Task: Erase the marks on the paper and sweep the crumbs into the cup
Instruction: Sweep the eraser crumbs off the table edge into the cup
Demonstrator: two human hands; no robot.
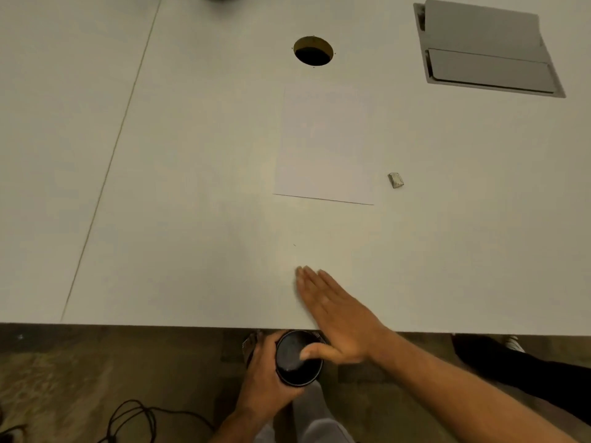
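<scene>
Left hand [265, 369] grip holds cup [299, 358] below table edge [192, 322] (right hand [339, 318] flat)

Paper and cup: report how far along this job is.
Done, apparently: the paper shows no marks, and the eraser lies beside it. In hand: the left hand holds the cup below the table edge while the right hand lies flat, sweeping. Left: crumbs too small to see.
</scene>
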